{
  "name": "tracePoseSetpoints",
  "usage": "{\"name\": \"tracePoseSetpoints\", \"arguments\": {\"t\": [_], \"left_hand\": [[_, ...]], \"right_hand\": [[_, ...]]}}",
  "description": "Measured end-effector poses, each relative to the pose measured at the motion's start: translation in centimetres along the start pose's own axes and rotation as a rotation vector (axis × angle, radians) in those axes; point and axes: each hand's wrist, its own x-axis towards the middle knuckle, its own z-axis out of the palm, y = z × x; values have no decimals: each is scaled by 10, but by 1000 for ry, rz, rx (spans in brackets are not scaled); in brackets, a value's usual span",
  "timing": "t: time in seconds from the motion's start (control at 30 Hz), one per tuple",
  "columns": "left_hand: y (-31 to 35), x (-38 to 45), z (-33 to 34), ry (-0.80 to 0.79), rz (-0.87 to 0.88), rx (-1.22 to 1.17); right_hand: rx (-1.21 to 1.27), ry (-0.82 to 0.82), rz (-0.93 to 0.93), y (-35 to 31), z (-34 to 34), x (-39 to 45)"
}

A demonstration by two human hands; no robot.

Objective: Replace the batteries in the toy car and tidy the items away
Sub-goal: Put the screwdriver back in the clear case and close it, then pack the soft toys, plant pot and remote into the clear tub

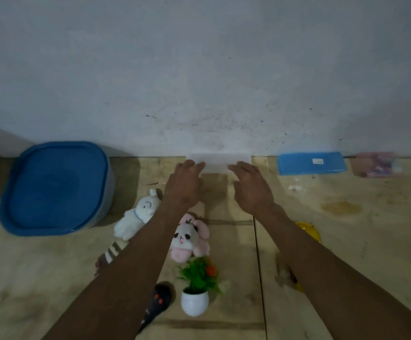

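Observation:
A translucent white box stands against the wall at the far middle of the wooden table. My left hand and my right hand both reach out to it, fingers spread, fingertips at its front lower corners; neither holds anything. A black remote control with red buttons lies near the front, partly under my left forearm. A yellow object, maybe the toy car, peeks out from behind my right forearm. No batteries are visible.
A big blue lidded tub sits at the left. A flat blue box and a pink packet lie by the wall at right. A white plush rabbit, a pink panda plush and a small potted plant stand between my arms.

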Motion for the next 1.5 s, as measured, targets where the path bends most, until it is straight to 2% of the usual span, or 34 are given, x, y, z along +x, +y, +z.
{"name": "tracePoseSetpoints", "arguments": {"t": [0.2, 0.33, 0.43, 0.6, 0.7, 0.8, 0.97, 1.17, 1.27, 1.5], "left_hand": [[14, -91, -34, 178, -9, -199], [14, -175, -53, 236, -40, -233], [1, -238, -62, 296, -126, -218], [-20, -315, -86, 400, -187, -277], [-56, -336, -88, 414, -372, -281], [-102, -335, -93, 427, -473, -305], [-178, -301, -128, 472, -506, -335], [-254, -243, -165, 397, -433, -360], [-280, -218, -170, 332, -419, -409], [-304, -169, -164, 312, -436, -551]], "right_hand": [[341, 135, 69, -50, -24, -71], [508, 135, 99, -100, -33, -130], [632, 119, 103, -141, -28, -167], [683, 76, 108, -201, -14, -203], [707, 58, 141, -233, -1, -203], [690, 52, 169, -261, 19, -182], [618, 123, 247, -309, 52, -124], [557, 166, 393, -352, 94, -68], [533, 189, 442, -360, 113, -51], [481, 152, 487, -363, 128, -20]]}}
